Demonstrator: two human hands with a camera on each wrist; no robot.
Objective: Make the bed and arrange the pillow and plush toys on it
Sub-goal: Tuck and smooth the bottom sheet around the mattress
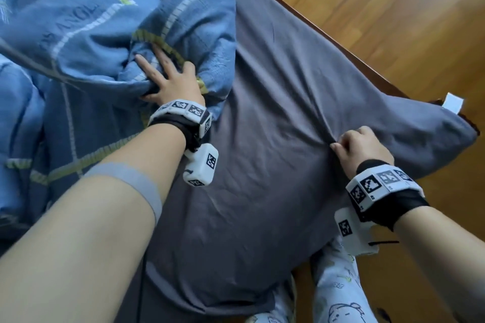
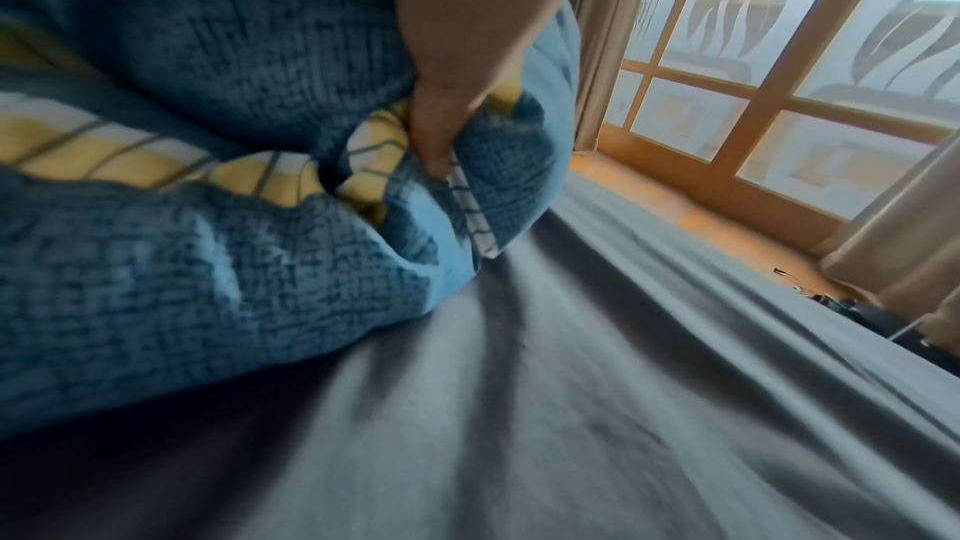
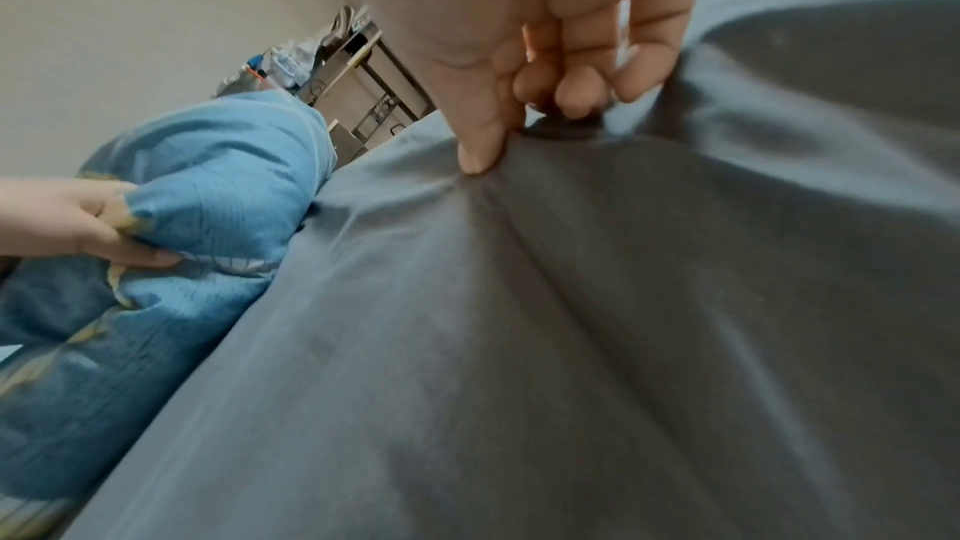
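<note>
The person stands at the corner of the bed, and each hand has its own job. The left hand [image 1: 168, 78] grips a bunch of the blue checked quilt [image 1: 86, 34], thumb under and fingers over the fold; I think it holds the quilt away so the sheet below stays free. The right hand [image 1: 359, 149] pinches a small ridge of the grey sheet [image 1: 275, 113] between thumb and curled fingers, and creases run out from this point, so it seems to pull the cloth toward the corner to make it flat. The quilt lies in a heap on the left side of the bed, touching the sheet. No pillow or plush toy is visible in any view. Around the bed there is a wooden floor [image 1: 393, 8], a window with a wooden frame [image 2: 769, 97] and a metal shelf [image 3: 364, 89] by the wall. The heaped quilt covers much of the sheet, so it probably hinders the smoothing.
</note>
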